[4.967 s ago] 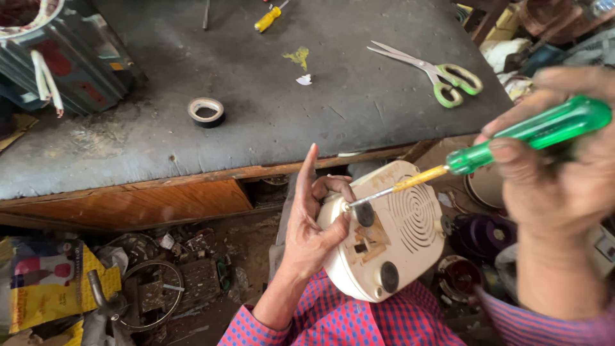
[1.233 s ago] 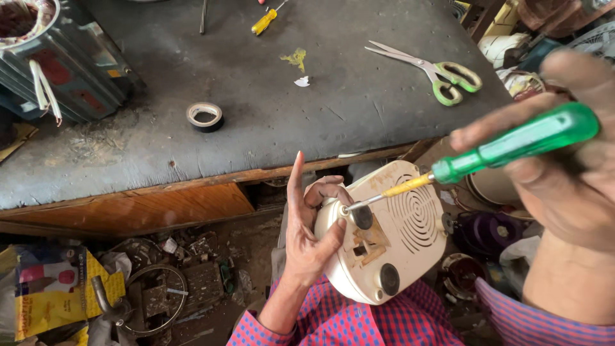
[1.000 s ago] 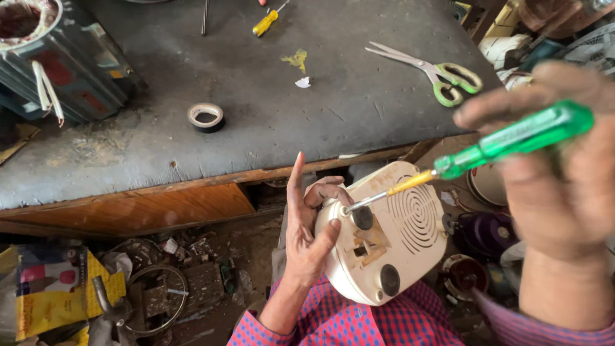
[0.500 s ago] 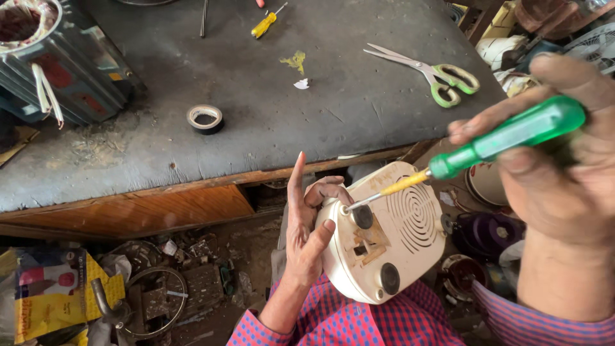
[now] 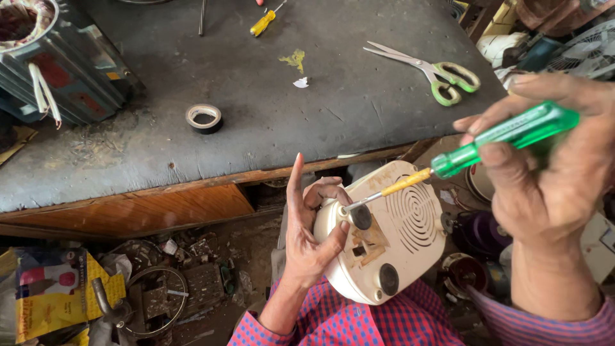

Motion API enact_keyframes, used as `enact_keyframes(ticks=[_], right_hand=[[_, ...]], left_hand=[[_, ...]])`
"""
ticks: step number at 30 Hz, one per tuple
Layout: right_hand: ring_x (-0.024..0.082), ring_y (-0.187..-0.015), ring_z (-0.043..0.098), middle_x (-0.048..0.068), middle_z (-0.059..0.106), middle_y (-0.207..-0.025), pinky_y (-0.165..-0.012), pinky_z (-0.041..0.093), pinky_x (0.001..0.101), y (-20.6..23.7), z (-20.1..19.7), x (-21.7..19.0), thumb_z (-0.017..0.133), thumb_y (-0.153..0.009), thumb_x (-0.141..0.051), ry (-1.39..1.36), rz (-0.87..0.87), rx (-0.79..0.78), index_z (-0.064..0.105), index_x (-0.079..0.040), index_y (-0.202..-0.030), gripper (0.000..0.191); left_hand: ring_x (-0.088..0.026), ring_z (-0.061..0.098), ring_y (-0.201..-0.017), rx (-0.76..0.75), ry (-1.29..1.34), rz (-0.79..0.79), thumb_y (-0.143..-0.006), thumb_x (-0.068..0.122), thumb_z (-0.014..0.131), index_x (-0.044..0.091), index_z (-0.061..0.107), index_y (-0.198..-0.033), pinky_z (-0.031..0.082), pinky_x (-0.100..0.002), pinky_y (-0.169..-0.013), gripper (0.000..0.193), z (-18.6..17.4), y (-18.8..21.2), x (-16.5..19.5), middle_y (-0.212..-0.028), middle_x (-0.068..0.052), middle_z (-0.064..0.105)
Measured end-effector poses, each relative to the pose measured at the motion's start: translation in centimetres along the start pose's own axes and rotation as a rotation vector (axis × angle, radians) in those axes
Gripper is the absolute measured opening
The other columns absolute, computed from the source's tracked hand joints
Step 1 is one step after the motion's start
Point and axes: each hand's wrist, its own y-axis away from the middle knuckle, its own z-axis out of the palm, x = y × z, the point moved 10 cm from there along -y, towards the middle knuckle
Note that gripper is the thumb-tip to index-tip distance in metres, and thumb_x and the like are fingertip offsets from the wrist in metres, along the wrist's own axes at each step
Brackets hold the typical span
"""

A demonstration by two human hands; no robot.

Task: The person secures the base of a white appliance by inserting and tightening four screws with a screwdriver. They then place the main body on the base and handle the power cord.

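We see the left hand (image 5: 307,240) clasped round the left edge of a cream appliance base (image 5: 384,234), thumb pressed on its underside and the forefinger sticking straight up — the base rests tilted on the lap, just near of the workbench (image 5: 256,102) edge. The right hand (image 5: 551,186) is closed tight around a green-handled screwdriver (image 5: 493,141), whose tip sits at a point on the base's rim beside a black round foot (image 5: 360,216). Vent slots (image 5: 413,214) lie to the right of that foot. On the far bench we find a roll of black tape (image 5: 204,118), green-handled scissors (image 5: 429,67), a yellow screwdriver (image 5: 264,22) and, at far left, a grey motor housing (image 5: 57,64).
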Motion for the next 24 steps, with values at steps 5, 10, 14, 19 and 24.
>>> enact_keyframes(ticks=[5,10,14,19,24], right_hand=[[0.020,-0.105,0.076,0.013,0.074,-0.111,-0.103,0.066,0.0344,-1.2,1.9,-0.3,0.074,-0.090,-0.017,-0.472,0.238,-0.061,0.045,-0.006,-0.133,0.053],[0.022,-0.096,0.075,0.017,0.071,-0.106,-0.096,0.064,0.0360,-0.5,1.0,-1.6,0.071,-0.109,-0.009,-0.041,-0.034,-0.065,0.048,-0.006,-0.139,0.038],[0.022,-0.094,0.074,0.017,0.071,-0.105,-0.092,0.065,0.0348,1.4,0.3,-0.2,0.065,-0.109,-0.007,-0.003,-0.066,-0.113,0.045,-0.007,-0.141,0.038],[0.024,-0.093,0.077,0.019,0.070,-0.104,-0.088,0.068,0.0373,1.3,-0.4,0.3,0.061,-0.097,-0.003,-0.092,-0.047,-0.284,0.043,-0.006,-0.141,0.048],[0.028,-0.095,0.078,0.021,0.070,-0.107,-0.087,0.067,0.0411,0.3,0.2,0.7,0.066,-0.091,0.004,-0.251,-0.040,-0.387,0.043,-0.013,-0.140,0.056]], left_hand=[[-0.022,0.065,-0.108,0.007,0.020,-0.014,-0.084,0.007,0.066,0.001,0.005,-0.170,0.034,-0.052,-0.131,0.105,-0.1,0.0,-0.2,-0.104,-0.009,0.066],[-0.022,0.065,-0.109,0.022,0.027,-0.041,-0.083,0.008,0.065,0.001,0.005,-0.169,0.036,-0.051,-0.129,0.105,-0.3,0.0,-0.4,-0.104,-0.010,0.066],[-0.022,0.066,-0.108,0.019,0.030,-0.028,-0.083,0.008,0.065,0.001,0.005,-0.169,0.035,-0.052,-0.130,0.105,-0.2,-0.1,-0.3,-0.104,-0.010,0.066],[-0.022,0.067,-0.105,0.014,0.028,-0.019,-0.084,0.011,0.066,0.001,0.006,-0.169,0.036,-0.053,-0.130,0.104,-0.2,-0.2,-0.4,-0.103,-0.009,0.067],[-0.022,0.067,-0.106,0.010,0.022,-0.021,-0.085,0.012,0.067,0.002,0.006,-0.170,0.036,-0.053,-0.131,0.105,-0.2,-0.1,-0.4,-0.102,-0.010,0.067]])
